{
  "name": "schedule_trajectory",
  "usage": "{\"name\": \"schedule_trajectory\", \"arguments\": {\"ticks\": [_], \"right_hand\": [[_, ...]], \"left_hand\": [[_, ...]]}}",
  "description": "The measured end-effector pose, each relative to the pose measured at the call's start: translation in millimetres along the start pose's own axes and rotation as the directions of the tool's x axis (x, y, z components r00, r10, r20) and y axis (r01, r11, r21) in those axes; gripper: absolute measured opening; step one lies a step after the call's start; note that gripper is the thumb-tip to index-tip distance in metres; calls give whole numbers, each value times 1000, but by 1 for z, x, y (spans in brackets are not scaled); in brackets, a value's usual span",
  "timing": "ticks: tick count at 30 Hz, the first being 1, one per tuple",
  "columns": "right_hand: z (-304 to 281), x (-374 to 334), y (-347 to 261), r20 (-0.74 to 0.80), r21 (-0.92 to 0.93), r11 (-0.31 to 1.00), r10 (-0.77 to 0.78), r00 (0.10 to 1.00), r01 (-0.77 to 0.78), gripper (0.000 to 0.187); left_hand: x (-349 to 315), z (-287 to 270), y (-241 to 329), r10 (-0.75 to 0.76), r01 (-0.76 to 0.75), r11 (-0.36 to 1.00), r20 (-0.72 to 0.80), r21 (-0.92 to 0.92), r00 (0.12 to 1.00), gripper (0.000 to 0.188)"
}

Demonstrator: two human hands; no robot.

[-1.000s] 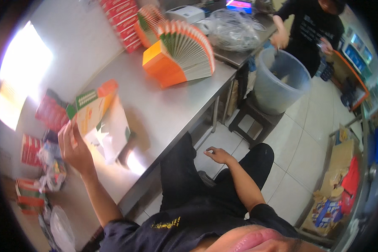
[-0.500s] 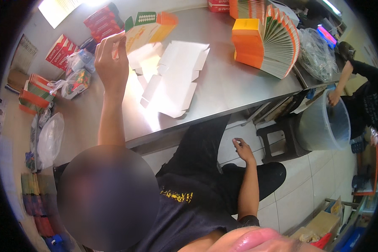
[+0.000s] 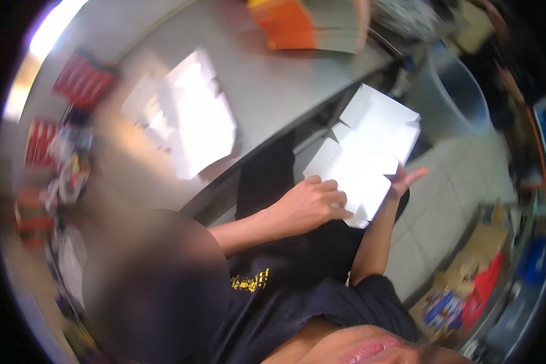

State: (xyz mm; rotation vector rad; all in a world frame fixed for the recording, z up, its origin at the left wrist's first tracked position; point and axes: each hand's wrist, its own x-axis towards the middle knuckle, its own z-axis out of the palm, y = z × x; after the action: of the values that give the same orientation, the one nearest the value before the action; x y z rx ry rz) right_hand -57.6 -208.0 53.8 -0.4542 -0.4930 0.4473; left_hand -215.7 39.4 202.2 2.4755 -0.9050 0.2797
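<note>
A partly unfolded carton point(image 3: 373, 145), its white inside facing up with slit flaps along the edges, is held above my lap. My left hand point(image 3: 315, 203) has its fingers curled at the carton's near left corner, seemingly pinching the edge. From the right, my right hand point(image 3: 406, 181) grips the carton's side; one digit points outward and the others are hidden behind the board. On the steel table point(image 3: 273, 91), more white carton blanks point(image 3: 200, 115) lie open, blurred by motion.
A fanned stack of orange cartons point(image 3: 309, 27) stands at the table's far side. Beyond the held carton is a translucent bin point(image 3: 452, 91), with a person beside it. Red boxes point(image 3: 85, 79) and plastic bags point(image 3: 67, 148) line the left. Cardboard scraps point(image 3: 467, 261) lie at lower right.
My left hand has come from a standing green-and-orange carton on the table to my lap. A carton is now between both hands; my right hand was empty. The view has swung right.
</note>
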Motion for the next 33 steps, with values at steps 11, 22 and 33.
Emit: {"name": "schedule_trajectory", "arguments": {"ticks": [11,22,33], "right_hand": [[-19,7,14,-389,-905,145,-660,642,-400,53],[5,17,78,-177,-962,-156,-275,945,-225,35],[-17,30,69,-603,-792,475,-509,615,-383,23]], "left_hand": [[62,109,-119,-33,98,934,191,-343,981,53],[99,163,-177,-554,310,358,67,-881,830,23],[96,176,-187,-566,400,34,312,-916,763,23]]}}
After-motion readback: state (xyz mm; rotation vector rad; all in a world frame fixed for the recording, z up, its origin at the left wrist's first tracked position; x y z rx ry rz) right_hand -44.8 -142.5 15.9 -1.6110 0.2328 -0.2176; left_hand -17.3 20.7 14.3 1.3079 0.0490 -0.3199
